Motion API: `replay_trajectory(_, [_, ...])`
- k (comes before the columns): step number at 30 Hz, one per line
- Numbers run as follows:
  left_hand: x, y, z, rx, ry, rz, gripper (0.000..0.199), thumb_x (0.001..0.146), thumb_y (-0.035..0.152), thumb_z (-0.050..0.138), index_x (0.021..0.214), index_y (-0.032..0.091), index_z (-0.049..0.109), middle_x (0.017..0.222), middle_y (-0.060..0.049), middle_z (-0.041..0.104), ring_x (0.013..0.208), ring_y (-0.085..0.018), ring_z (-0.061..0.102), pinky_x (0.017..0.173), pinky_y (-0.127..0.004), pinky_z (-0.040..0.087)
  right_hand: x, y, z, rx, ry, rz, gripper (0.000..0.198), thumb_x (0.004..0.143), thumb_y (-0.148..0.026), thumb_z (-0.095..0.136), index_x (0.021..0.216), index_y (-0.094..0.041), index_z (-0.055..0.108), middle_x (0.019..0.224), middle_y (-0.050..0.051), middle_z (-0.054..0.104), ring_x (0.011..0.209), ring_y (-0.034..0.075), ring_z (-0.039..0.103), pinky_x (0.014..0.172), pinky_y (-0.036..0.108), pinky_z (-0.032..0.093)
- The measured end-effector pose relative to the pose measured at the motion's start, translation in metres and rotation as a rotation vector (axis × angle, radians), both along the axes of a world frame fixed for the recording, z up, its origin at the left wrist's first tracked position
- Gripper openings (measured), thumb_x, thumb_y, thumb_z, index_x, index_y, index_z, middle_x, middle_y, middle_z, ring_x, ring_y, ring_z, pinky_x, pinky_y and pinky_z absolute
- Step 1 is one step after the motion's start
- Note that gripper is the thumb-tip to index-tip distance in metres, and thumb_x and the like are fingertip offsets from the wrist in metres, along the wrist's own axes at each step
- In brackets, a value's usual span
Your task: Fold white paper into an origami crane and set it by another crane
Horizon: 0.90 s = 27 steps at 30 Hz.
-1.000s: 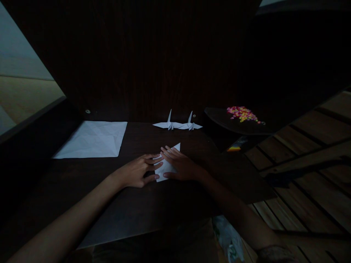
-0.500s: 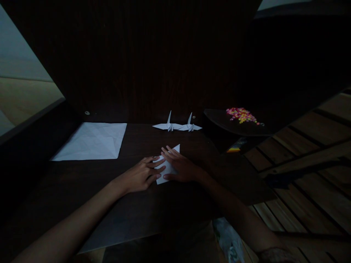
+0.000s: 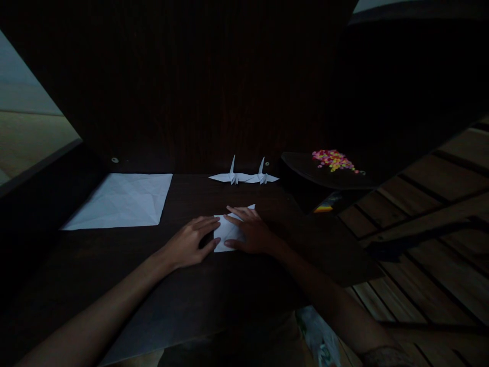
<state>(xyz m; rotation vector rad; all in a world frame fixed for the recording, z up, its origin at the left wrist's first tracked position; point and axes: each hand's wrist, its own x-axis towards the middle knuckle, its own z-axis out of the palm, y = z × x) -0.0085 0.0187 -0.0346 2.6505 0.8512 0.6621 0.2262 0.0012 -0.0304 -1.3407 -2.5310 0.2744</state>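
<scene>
A small folded piece of white paper (image 3: 225,233) lies on the dark tabletop, with a pointed corner showing past my right hand (image 3: 248,230). That hand rests flat across the paper's right part, fingers spread, and hides much of it. At the paper's left edge is my left hand (image 3: 196,242), its thumb apart from the stretched fingers and the tips touching the edge. Behind the hands stand two white origami cranes (image 3: 232,177) (image 3: 263,178), side by side with wings meeting. A larger creased white sheet (image 3: 122,201) lies flat to the left.
On a raised dark corner shelf (image 3: 298,163) at the right sits a pile of small pink and yellow pieces (image 3: 334,160). A dark panel (image 3: 191,86) rises behind the tabletop. Below right are wooden slats (image 3: 439,260) and a plastic bag (image 3: 319,334).
The folded paper has turned so its left edge stands nearly upright. My left hand has drawn back toward that edge, its fingers closer together. The view has shifted slightly.
</scene>
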Motion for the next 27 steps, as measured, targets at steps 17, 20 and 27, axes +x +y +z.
replay_trajectory(17, [0.01, -0.008, -0.001, 0.07, -0.008, 0.07, 0.024, 0.091, 0.027, 0.052, 0.103, 0.015, 0.069, 0.104, -0.01, 0.067, 0.097, -0.023, 0.059, 0.087, -0.041, 0.049, -0.01, -0.001, -0.012, 0.266, 0.174, 0.002, 0.025, 0.087, -0.022, 0.055, 0.109, -0.018, 0.064, 0.118, 0.012, 0.059, 0.102, 0.026, 0.049, 0.088, 0.047, 0.044])
replay_trajectory(20, [0.011, -0.008, -0.002, 0.078, -0.007, 0.093, 0.023, 0.091, 0.026, 0.052, 0.102, 0.015, 0.068, 0.103, -0.01, 0.067, 0.096, -0.023, 0.059, 0.087, -0.041, 0.048, -0.011, 0.0, -0.014, 0.299, 0.183, 0.033, 0.021, 0.09, -0.022, 0.052, 0.106, -0.016, 0.064, 0.114, 0.012, 0.06, 0.1, 0.025, 0.049, 0.086, 0.045, 0.047])
replay_trajectory(27, [0.017, -0.007, 0.001, 0.048, 0.005, 0.139, 0.019, 0.092, 0.024, 0.05, 0.098, 0.014, 0.065, 0.097, -0.008, 0.068, 0.092, -0.022, 0.058, 0.086, -0.04, 0.048, -0.012, 0.002, -0.02, 0.324, 0.117, 0.061, 0.018, 0.092, -0.017, 0.048, 0.099, -0.017, 0.064, 0.11, 0.013, 0.06, 0.096, 0.024, 0.048, 0.082, 0.041, 0.048])
